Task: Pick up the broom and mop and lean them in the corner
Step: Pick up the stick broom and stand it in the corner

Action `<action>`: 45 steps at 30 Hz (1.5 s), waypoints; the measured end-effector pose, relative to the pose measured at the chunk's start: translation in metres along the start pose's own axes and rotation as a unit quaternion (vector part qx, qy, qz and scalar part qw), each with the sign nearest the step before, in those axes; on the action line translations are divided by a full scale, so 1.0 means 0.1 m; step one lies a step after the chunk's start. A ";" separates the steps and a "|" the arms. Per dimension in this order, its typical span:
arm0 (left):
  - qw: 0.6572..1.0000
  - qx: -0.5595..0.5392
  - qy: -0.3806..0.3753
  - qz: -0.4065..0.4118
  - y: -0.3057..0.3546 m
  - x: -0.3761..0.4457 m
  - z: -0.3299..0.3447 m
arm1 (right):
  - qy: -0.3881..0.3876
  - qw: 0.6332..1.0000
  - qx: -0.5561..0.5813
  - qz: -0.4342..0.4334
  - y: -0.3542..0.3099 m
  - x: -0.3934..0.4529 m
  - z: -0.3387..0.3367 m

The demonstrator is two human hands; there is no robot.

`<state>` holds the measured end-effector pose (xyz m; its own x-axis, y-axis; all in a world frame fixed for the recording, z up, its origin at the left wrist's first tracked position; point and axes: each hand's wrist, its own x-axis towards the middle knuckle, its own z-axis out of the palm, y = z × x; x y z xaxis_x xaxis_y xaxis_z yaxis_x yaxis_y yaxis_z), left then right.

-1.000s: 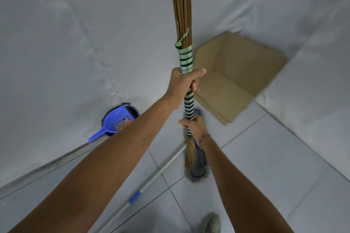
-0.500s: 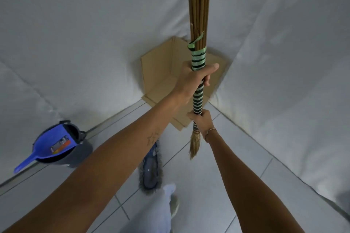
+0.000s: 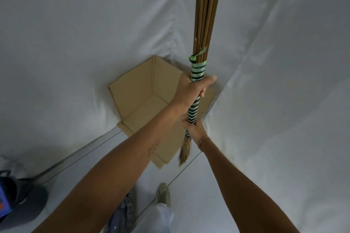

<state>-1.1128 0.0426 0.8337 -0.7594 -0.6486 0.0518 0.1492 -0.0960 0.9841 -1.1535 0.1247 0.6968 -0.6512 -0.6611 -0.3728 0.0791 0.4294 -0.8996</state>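
Plainly unlabelled — broom [image 3: 197, 73] in both hands.

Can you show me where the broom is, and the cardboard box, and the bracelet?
broom [image 3: 197, 71]: head view, on the green striped wrap above the upper hand.
box [image 3: 132, 91]: head view, on its left inner wall.
bracelet [image 3: 205, 139]: head view, on the chain around the lower wrist.

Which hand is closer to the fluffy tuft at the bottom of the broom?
The right hand. It grips the broom low down, just above the tuft. The left hand grips higher up, near the top of the striped wrapping.
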 end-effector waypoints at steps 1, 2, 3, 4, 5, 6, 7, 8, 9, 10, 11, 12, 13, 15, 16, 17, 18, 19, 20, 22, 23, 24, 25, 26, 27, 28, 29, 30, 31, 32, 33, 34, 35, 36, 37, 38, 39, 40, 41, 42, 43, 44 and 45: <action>1.000 0.003 0.003 0.003 0.00 0.20 0.00 | -0.006 1.000 -0.011 0.004 -0.08 0.19 -0.05; 1.000 0.009 0.006 0.006 0.02 0.35 -0.01 | -0.015 1.000 -0.020 0.005 -0.15 0.32 -0.08; 1.000 0.019 0.013 0.008 0.04 0.58 -0.01 | -0.031 0.999 -0.029 0.006 -0.26 0.54 -0.12; 1.000 0.027 0.014 0.009 0.06 0.77 0.00 | -0.045 0.998 -0.044 0.005 -0.35 0.71 -0.16; 0.999 0.034 0.013 0.009 0.06 0.94 -0.02 | -0.053 0.996 -0.068 0.008 -0.43 0.90 -0.19; 0.999 0.044 0.014 0.010 0.07 1.12 -0.04 | -0.057 0.993 -0.101 0.007 -0.53 1.08 -0.22; 0.998 0.057 0.012 0.016 0.08 1.25 -0.08 | -0.060 0.990 -0.126 -0.002 -0.60 1.22 -0.23; 0.997 0.074 0.015 0.017 0.08 1.44 -0.09 | -0.066 0.989 -0.131 -0.008 -0.69 1.44 -0.25; 0.995 0.096 0.021 0.017 0.07 1.65 -0.11 | -0.077 0.989 -0.127 -0.010 -0.77 1.67 -0.25; 0.993 0.113 0.025 0.013 0.05 1.83 -0.13 | -0.089 0.988 -0.129 -0.008 -0.84 1.88 -0.25; 0.992 0.125 0.024 0.010 0.02 1.95 -0.17 | -0.101 0.985 -0.137 -0.009 -0.90 2.03 -0.25; 0.990 0.136 0.031 0.006 -0.01 2.15 -0.21 | -0.117 0.981 -0.154 -0.008 -0.99 2.23 -0.25; 0.989 0.145 0.037 0.001 -0.04 2.33 -0.26 | -0.128 0.978 -0.166 -0.006 -1.05 2.42 -0.26; 0.986 0.146 0.081 -0.007 -0.12 2.80 -0.38 | -0.149 0.970 -0.189 -0.011 -1.23 2.95 -0.25; 0.985 0.140 0.102 -0.007 -0.15 2.96 -0.44 | -0.150 0.968 -0.203 -0.016 -1.30 3.14 -0.24; 0.982 0.144 0.123 -0.004 -0.19 3.14 -0.50 | -0.151 0.965 -0.213 -0.023 -1.36 3.34 -0.21; 0.977 0.155 0.146 -0.002 -0.23 3.29 -0.55 | -0.154 0.961 -0.230 -0.023 -1.41 3.52 -0.19; 0.971 0.169 0.169 -0.003 -0.27 3.41 -0.59 | -0.163 0.956 -0.244 -0.021 -1.43 3.69 -0.16; 0.966 0.184 0.184 -0.004 -0.30 3.52 -0.66 | -0.166 0.952 -0.255 -0.020 -1.44 3.84 -0.11; 0.962 0.203 0.184 -0.005 -0.37 3.65 -0.77 | -0.163 0.948 -0.273 -0.017 -1.43 4.00 -0.08; 0.959 0.209 0.192 -0.019 -0.43 3.81 -0.86 | -0.169 0.945 -0.280 -0.013 -1.42 4.20 -0.02; 0.957 0.215 0.194 -0.029 -0.50 3.90 -0.92 | -0.174 0.942 -0.286 -0.009 -1.41 4.29 0.01; 0.957 0.213 0.192 -0.041 -0.59 4.06 -1.04 | -0.182 0.942 -0.282 -0.005 -1.38 4.48 0.11; 0.957 0.214 0.188 -0.048 -0.68 4.15 -1.10 | -0.183 0.941 -0.283 -0.003 -1.36 4.57 0.16; 0.957 0.212 0.188 -0.056 -0.79 4.35 -1.23 | -0.185 0.943 -0.277 -0.002 -1.34 4.79 0.27; 0.956 0.214 0.189 -0.064 -0.86 4.46 -1.29 | -0.190 0.942 -0.276 0.001 -1.32 4.91 0.33; 0.954 0.215 0.194 -0.075 -0.97 4.65 -1.39 | -0.193 0.942 -0.274 -0.002 -1.29 5.12 0.45; 0.953 0.215 0.195 -0.085 -1.07 4.78 -1.48 | -0.194 0.943 -0.271 0.000 -1.23 5.28 0.54; 0.953 0.216 0.195 -0.087 -1.14 4.86 -1.54 | -0.192 0.943 -0.272 -0.001 -1.19 5.38 0.60; 0.953 0.218 0.187 -0.091 -1.28 4.99 -1.64 | -0.192 0.944 -0.267 0.004 -1.10 5.56 0.69; 0.953 0.221 0.182 -0.100 -1.45 5.15 -1.77 | -0.188 0.947 -0.261 0.011 -0.98 5.76 0.81; 0.952 0.221 0.179 -0.110 -1.65 5.30 -1.91 | -0.187 0.949 -0.253 0.021 -0.85 5.96 0.94; 0.950 0.227 0.181 -0.115 -1.79 5.37 -2.02 | -0.187 0.949 -0.253 0.030 -0.76 6.07 1.00; 0.948 0.231 0.181 -0.121 -1.93 5.42 -2.14 | -0.190 0.947 -0.255 0.042 -0.68 6.19 1.08; 0.947 0.233 0.178 -0.128 -2.11 5.52 -2.28 | -0.193 0.946 -0.255 0.054 -0.56 6.34 1.19; 0.947 0.235 0.172 -0.137 -2.32 5.63 -2.42 | -0.189 0.946 -0.257 0.062 -0.42 6.50 1.30; 0.946 0.240 0.171 -0.136 -2.55 5.74 -2.57 | -0.185 0.946 -0.258 0.063 -0.27 6.68 1.42; 0.944 0.247 0.170 -0.135 -2.69 5.77 -2.67 | -0.185 0.946 -0.260 0.063 -0.17 6.76 1.49; 0.944 0.250 0.168 -0.136 -2.85 5.82 -2.77 | -0.184 0.946 -0.260 0.066 -0.07 6.86 1.58; 0.942 0.256 0.161 -0.143 -2.96 5.86 -2.84 | -0.184 0.945 -0.260 0.070 0.02 6.94 1.64; 0.941 0.261 0.154 -0.150 -3.12 5.93 -2.91 | -0.180 0.946 -0.259 0.076 0.13 7.05 1.73; 0.940 0.268 0.146 -0.153 -3.25 5.96 -2.97 | -0.176 0.947 -0.257 0.083 0.23 7.14 1.80; 0.940 0.273 0.141 -0.149 -3.36 5.99 -3.00 | -0.173 0.947 -0.256 0.093 0.30 7.21 1.84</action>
<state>-1.4278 -0.5395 0.4828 -0.5053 -0.8366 -0.2118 -0.4502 0.0462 0.8917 -1.4813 -0.4523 0.3590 -0.3689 -0.6693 -0.6450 -0.2661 0.7409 -0.6166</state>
